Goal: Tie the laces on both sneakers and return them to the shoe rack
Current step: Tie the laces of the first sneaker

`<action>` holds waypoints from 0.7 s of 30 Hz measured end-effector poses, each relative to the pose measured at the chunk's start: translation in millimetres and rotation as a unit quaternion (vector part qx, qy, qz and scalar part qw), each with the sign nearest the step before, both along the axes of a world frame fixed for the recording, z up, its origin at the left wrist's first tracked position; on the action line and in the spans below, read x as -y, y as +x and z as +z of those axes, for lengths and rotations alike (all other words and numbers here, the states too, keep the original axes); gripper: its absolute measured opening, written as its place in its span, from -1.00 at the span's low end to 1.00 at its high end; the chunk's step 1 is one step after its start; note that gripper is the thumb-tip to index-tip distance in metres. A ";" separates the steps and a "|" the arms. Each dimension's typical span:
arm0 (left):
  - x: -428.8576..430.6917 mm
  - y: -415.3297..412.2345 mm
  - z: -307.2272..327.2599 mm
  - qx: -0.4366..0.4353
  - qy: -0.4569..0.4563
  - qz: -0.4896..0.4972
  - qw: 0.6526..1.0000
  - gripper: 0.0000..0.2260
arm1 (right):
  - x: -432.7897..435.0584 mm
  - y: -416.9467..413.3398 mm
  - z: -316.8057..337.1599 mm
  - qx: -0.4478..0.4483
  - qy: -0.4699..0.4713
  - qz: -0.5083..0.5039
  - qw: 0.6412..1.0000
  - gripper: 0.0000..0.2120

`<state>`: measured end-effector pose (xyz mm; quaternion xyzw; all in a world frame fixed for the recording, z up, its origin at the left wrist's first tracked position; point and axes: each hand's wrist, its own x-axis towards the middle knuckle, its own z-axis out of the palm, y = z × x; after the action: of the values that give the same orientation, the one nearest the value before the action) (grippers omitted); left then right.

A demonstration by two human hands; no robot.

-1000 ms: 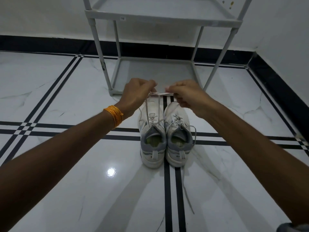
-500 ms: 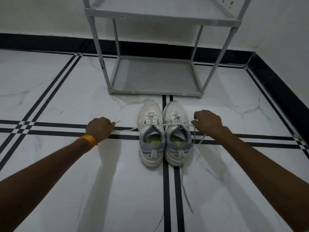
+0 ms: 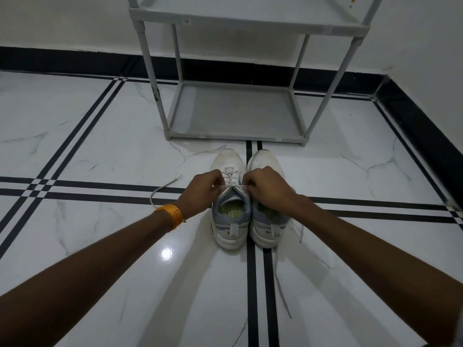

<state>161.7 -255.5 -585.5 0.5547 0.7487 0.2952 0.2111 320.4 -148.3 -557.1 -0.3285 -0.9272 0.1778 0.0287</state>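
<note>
Standing beyond both hands, the grey shoe rack [image 3: 235,111] has two shelves in view, and nothing is seen on either: the bottom shelf sits just past the sneakers' toes, and the upper shelf's back part runs out of frame. Between the hands and just under them, two white-and-grey sneakers rest side by side on the marble floor [image 3: 100,136], touching along their inner sides. Each has its long axis running straight away from the person, toe toward the rack, heel and pull tab toward the camera; the openings face up and show green insoles.

The left hand [image 3: 200,190], with an orange bangle [image 3: 170,215] on its wrist, is curled against the outer side of the left sneaker [image 3: 229,196] at its tongue. The right hand [image 3: 268,189] is curled over the tongue area of the right sneaker [image 3: 269,221], covering most of its lacing. Fingers of both hands are pinched closed on the left sneaker's lace [image 3: 231,177] near the top eyelets, the two hands close together. One free end of that lace loops out on the floor to the outside of the left hand. A loose lace [image 3: 281,289] from the right sneaker trails back along the floor, under and behind the right forearm.
</note>
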 end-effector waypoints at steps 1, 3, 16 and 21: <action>1.5 -1.3 1.0 -0.016 0.007 -0.017 1.000 -0.96 | -0.7 0.3 -1.0 -0.007 0.002 -0.003 1.000 -0.85; 4.2 -4.9 7.8 -0.093 0.007 -0.074 0.993 -0.88 | -0.3 1.5 -3.2 0.000 0.015 -0.015 1.000 -0.85; 11.7 -15.4 12.2 -0.248 -0.034 -0.139 0.958 -0.83 | 7.6 2.7 5.3 0.085 0.014 0.005 0.996 -0.88; 18.7 -14.8 8.3 -0.225 -0.043 -0.093 0.969 -0.89 | 12.1 1.8 7.5 0.055 -0.127 -0.031 0.990 -0.95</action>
<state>146.9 -274.1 -577.2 0.6647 0.7339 0.1092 0.0878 322.1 -160.4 -549.5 -0.3671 -0.8868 0.2747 -0.0589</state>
